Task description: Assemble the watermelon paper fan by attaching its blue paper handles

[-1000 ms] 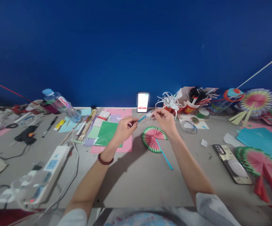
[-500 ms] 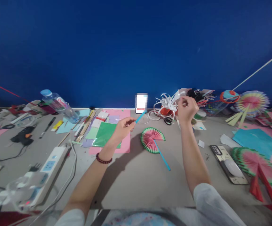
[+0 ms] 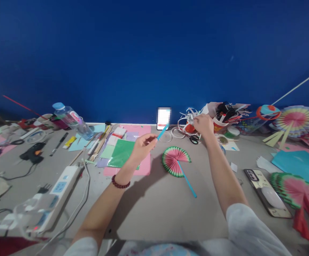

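Note:
My left hand (image 3: 145, 146) pinches a thin blue stick (image 3: 162, 132), which points up and away from me in front of the phone. At the back of the table, my right hand (image 3: 204, 125) is bent downward, fingers curled together against a tangle of white strips (image 3: 189, 116). What those fingertips hold, if anything, is hidden. Between my forearms a folded watermelon-patterned paper fan (image 3: 174, 161), pink with a green edge, lies spread in a nearly full round. A second blue stick (image 3: 188, 180) runs from its middle toward me.
A lit phone (image 3: 163, 119) leans on the blue wall. Black-handled scissors (image 3: 194, 139) and a tool-filled bucket (image 3: 219, 125) are near my right hand. Green sheets (image 3: 122, 153), a bottle (image 3: 73, 119) and a power strip (image 3: 61, 195) lie left; another phone (image 3: 253, 177) under a mouse (image 3: 272, 197), right.
My right hand has come down and slightly left onto the white strips. My left hand still holds the blue stick, and the whole view has shifted a little.

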